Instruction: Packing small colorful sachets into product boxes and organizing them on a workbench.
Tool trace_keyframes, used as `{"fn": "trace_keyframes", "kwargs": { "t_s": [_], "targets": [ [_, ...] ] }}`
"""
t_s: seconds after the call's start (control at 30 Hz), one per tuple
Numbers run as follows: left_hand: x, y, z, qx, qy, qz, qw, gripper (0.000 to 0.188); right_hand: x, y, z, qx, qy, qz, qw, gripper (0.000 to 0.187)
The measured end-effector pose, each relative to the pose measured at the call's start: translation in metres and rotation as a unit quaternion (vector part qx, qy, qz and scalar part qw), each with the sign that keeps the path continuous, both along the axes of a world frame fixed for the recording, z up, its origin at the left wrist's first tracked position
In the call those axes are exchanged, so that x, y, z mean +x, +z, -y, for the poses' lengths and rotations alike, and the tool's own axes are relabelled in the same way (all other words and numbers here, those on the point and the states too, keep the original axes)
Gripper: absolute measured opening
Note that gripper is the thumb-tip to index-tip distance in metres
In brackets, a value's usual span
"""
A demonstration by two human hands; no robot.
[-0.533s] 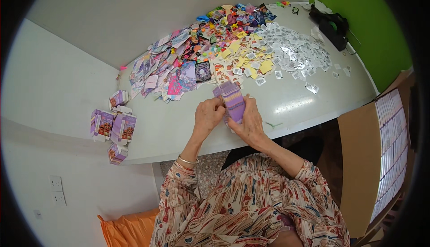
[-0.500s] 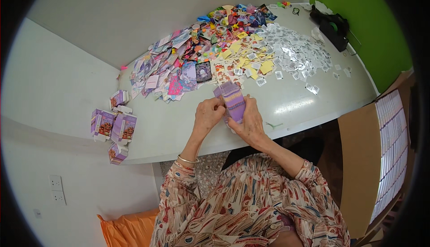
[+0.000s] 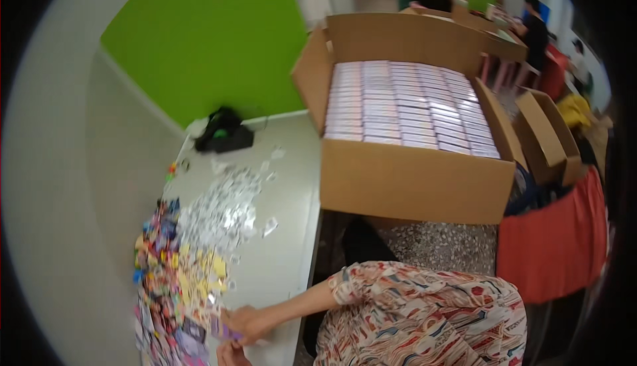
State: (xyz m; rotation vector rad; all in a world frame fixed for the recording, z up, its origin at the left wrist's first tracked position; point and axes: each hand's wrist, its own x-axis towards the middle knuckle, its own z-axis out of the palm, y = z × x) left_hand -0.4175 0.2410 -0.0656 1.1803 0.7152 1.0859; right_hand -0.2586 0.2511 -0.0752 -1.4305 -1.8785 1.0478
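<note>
A small purple carton [image 3: 227, 331], blurred and partly covered by fingers, is low in the picture over the white table [image 3: 279, 187]. My right hand [image 3: 248, 323] wraps round its right side. Below it my left hand [image 3: 232, 355], cut by the lower edge, has its fingers curled closed against the carton's near end; how they grip is not clear. Just beyond and left of the hands lie heaps of small pieces: yellow cards [image 3: 211, 266], shiny clear packets with labels [image 3: 229, 200] and colourful bits [image 3: 149, 253].
A large open cardboard box [image 3: 411, 180], packed with rows of pale purple cartons [image 3: 415, 107], stands right of the table. A black object [image 3: 225, 134] lies at the table's far end. A red cloth [image 3: 554, 240] and a smaller cardboard box [image 3: 547, 130] are further right. Several people are in the background.
My view has swung to the right, bringing the large box and the room behind into sight. Both hands and the purple carton now appear at the lower left. The stack of cartons at left is out of view.
</note>
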Motion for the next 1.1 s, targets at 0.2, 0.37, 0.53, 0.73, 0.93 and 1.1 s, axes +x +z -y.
{"fn": "trace_keyframes", "kwargs": {
  "t_s": [0.2, 0.37, 0.53, 0.73, 0.93, 1.1],
  "targets": [
    [0.0, -0.001, -0.008, 0.024, 0.075, -0.274, 0.958, 0.044, 0.007, -0.011, -0.009, 0.043, -0.017, 0.013, 0.999, 0.082],
    [-0.022, -0.026, -0.016, 0.082, 0.047, -0.414, 0.905, 0.057, -0.017, -0.018, -0.002, 0.076, -0.046, -0.001, 0.996, 0.079],
    [-0.039, -0.023, -0.019, 0.059, -0.005, -0.441, 0.895, 0.058, -0.032, -0.022, 0.009, 0.121, -0.061, 0.011, 0.991, 0.087],
    [-0.021, -0.005, -0.006, -0.078, 0.013, -0.338, 0.938, 0.019, -0.021, -0.005, 0.009, 0.04, -0.084, -0.021, 0.995, 0.062],
    [-0.01, -0.032, -0.015, 0.017, 0.064, -0.4, 0.914, 0.016, -0.002, -0.001, 0.008, 0.015, -0.082, 0.04, 0.996, 0.067],
    [-0.012, -0.026, -0.017, -0.059, 0.08, -0.41, 0.907, 0.015, -0.005, 0.012, 0.011, 0.025, -0.05, 0.074, 0.996, 0.06]
  ]
}}
